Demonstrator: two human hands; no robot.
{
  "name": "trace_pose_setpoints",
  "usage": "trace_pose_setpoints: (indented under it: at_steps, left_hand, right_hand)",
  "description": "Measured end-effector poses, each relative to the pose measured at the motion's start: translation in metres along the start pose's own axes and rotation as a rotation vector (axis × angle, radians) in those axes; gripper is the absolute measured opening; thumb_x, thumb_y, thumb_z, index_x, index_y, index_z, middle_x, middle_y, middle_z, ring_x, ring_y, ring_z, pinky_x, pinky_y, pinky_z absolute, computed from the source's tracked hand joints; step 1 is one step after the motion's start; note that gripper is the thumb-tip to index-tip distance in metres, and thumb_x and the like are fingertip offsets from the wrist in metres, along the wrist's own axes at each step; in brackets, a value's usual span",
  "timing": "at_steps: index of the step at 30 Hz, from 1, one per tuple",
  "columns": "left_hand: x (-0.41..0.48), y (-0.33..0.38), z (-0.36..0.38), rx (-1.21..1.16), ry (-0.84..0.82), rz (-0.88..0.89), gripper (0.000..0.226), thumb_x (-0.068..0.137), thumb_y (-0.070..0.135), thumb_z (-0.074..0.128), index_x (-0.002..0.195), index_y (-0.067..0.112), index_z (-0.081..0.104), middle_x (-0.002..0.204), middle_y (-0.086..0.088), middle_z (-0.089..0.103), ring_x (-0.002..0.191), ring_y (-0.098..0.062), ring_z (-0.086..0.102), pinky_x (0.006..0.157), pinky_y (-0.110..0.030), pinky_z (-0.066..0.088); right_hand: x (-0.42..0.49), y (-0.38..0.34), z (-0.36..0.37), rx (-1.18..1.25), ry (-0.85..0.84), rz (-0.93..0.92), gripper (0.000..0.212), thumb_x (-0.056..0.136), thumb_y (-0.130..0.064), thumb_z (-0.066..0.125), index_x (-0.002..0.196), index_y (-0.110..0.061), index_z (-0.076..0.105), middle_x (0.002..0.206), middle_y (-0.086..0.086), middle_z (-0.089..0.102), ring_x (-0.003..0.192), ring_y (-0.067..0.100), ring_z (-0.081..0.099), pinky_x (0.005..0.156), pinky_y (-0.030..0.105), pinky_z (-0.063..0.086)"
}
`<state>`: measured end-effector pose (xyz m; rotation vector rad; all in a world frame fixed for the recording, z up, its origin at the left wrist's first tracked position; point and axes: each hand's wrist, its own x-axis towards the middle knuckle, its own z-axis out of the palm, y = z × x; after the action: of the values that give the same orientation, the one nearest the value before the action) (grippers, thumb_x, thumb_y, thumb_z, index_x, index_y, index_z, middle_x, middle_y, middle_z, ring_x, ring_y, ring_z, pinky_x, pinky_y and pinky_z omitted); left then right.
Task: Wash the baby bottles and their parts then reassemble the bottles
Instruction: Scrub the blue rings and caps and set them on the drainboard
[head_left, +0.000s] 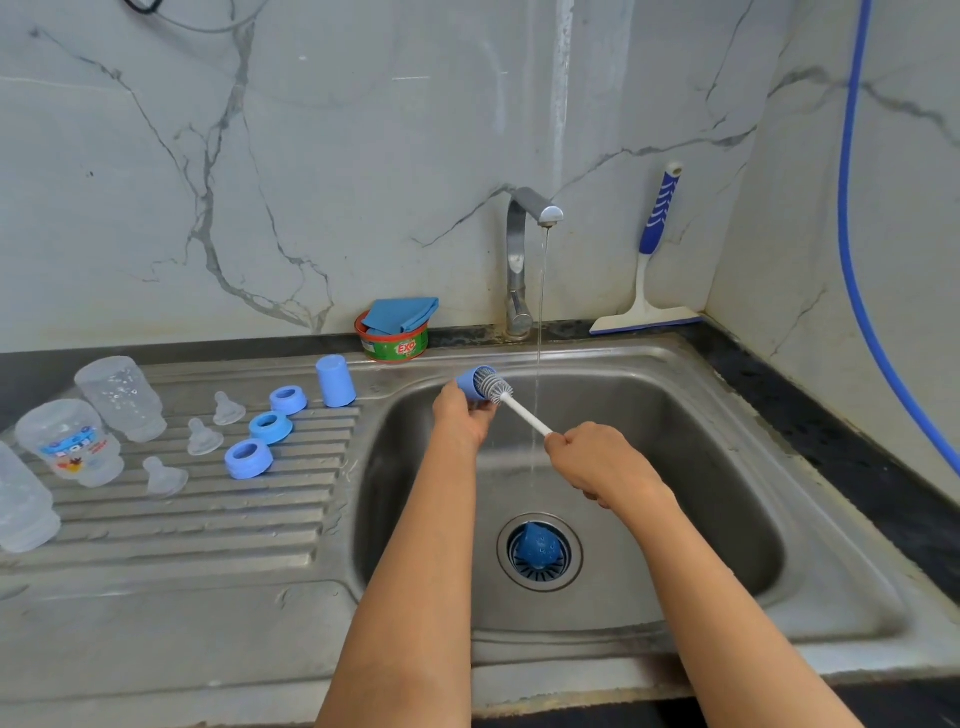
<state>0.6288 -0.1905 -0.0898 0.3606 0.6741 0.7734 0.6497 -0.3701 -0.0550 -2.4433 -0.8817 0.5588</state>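
Note:
Over the sink basin (675, 415), my left hand (462, 415) grips a blue bottle cap (470, 382) with its mouth turned right. My right hand (597, 462) holds the white handle of a bottle brush (496, 387), whose grey bristles sit in the cap's mouth. A thin stream runs from the tap (524, 244) just right of the brush. On the ribbed drainboard (182, 519) lie three clear bottles (122, 397), three clear teats (205, 439), three blue collar rings (249, 458) and another blue cap (336, 380). A third blue cap (537, 545) lies on the drain strainer.
A green dish-soap tub (397, 345) with a blue cloth on it stands behind the sink, left of the tap. A blue-handled squeegee (649, 270) leans in the back right corner. A blue hose (852, 234) hangs down the right wall. Dark countertop borders the sink.

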Motion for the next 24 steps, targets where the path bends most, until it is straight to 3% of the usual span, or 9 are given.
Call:
trace_pose_setpoints:
  at_steps: [1,5,7,10,12,15,17,20,24]
  left_hand:
    - [0.002,0.000,-0.001,0.020,0.027,0.027,0.028,0.096,-0.003,0.039,0.086,-0.009,0.064,0.085,-0.020,0.055,0.072,-0.029,0.054,0.085,-0.045,0.048]
    - [0.009,0.001,-0.005,0.048,0.120,0.077,0.036,0.103,0.017,0.033,0.129,-0.004,0.047,0.091,-0.016,0.057,0.070,-0.023,0.054,0.066,-0.031,0.049]
    - [0.009,-0.001,-0.004,0.076,0.149,0.095,0.037,0.104,0.020,0.033,0.131,-0.002,0.046,0.098,-0.015,0.059,0.071,-0.022,0.055,0.062,-0.029,0.048]
    - [0.009,0.000,-0.008,0.121,0.239,0.147,0.040,0.104,0.025,0.037,0.134,0.003,0.048,0.127,-0.015,0.057,0.088,-0.025,0.057,0.066,-0.030,0.050]
    - [0.011,0.002,-0.011,0.084,0.253,0.139,0.038,0.103,0.028,0.038,0.134,0.008,0.048,0.130,-0.011,0.053,0.093,-0.025,0.053,0.067,-0.029,0.047]
    - [0.006,0.003,-0.009,0.049,0.152,0.047,0.021,0.101,0.023,0.040,0.114,0.011,0.052,0.105,-0.012,0.053,0.080,-0.024,0.052,0.059,-0.029,0.044]
    - [0.001,0.000,-0.004,0.075,0.051,-0.036,0.023,0.101,0.029,0.044,0.108,0.007,0.049,0.094,-0.014,0.051,0.075,-0.024,0.050,0.061,-0.031,0.046]
    - [-0.003,-0.001,0.000,0.131,-0.032,-0.090,0.042,0.093,0.041,0.058,0.109,0.003,0.049,0.095,-0.014,0.054,0.079,-0.021,0.055,0.063,-0.027,0.050]
    - [-0.004,-0.002,0.000,0.193,-0.101,-0.101,0.028,0.095,0.021,0.058,0.115,0.002,0.053,0.108,-0.016,0.054,0.086,-0.023,0.056,0.065,-0.028,0.052]
  right_hand:
    - [0.000,0.000,0.000,0.003,-0.012,0.004,0.035,0.098,-0.033,0.034,0.097,-0.009,0.059,0.070,0.002,0.050,0.053,0.015,0.044,0.053,0.027,0.040]
    - [-0.003,-0.001,0.001,-0.003,-0.036,0.038,0.038,0.096,-0.034,0.035,0.104,-0.007,0.061,0.074,0.003,0.052,0.054,0.015,0.045,0.054,0.028,0.040]
    - [-0.002,0.000,0.002,-0.005,-0.022,0.043,0.039,0.095,-0.035,0.035,0.107,-0.007,0.060,0.080,0.005,0.053,0.058,0.017,0.045,0.059,0.030,0.043]
    - [-0.002,0.001,0.004,-0.013,0.009,0.041,0.038,0.095,-0.035,0.034,0.106,-0.008,0.059,0.079,0.004,0.053,0.058,0.017,0.045,0.061,0.031,0.044]
    - [-0.002,0.002,0.003,-0.009,0.058,0.033,0.037,0.095,-0.033,0.033,0.105,-0.008,0.059,0.075,0.003,0.052,0.058,0.017,0.047,0.060,0.031,0.045]
    - [0.001,0.002,0.004,-0.009,0.088,0.008,0.038,0.095,-0.031,0.032,0.100,-0.006,0.060,0.073,0.003,0.052,0.058,0.017,0.049,0.060,0.030,0.046]
    - [0.001,0.002,0.005,0.003,0.072,-0.010,0.034,0.096,-0.031,0.031,0.094,-0.008,0.056,0.072,0.003,0.051,0.055,0.016,0.045,0.056,0.028,0.043]
    - [0.000,0.000,0.005,0.026,0.056,-0.036,0.031,0.097,-0.031,0.031,0.090,-0.010,0.053,0.068,0.001,0.048,0.053,0.014,0.043,0.051,0.026,0.039]
    - [0.003,0.001,0.006,0.029,0.085,-0.020,0.032,0.098,-0.028,0.030,0.091,-0.008,0.054,0.068,0.002,0.050,0.053,0.015,0.046,0.049,0.026,0.039]
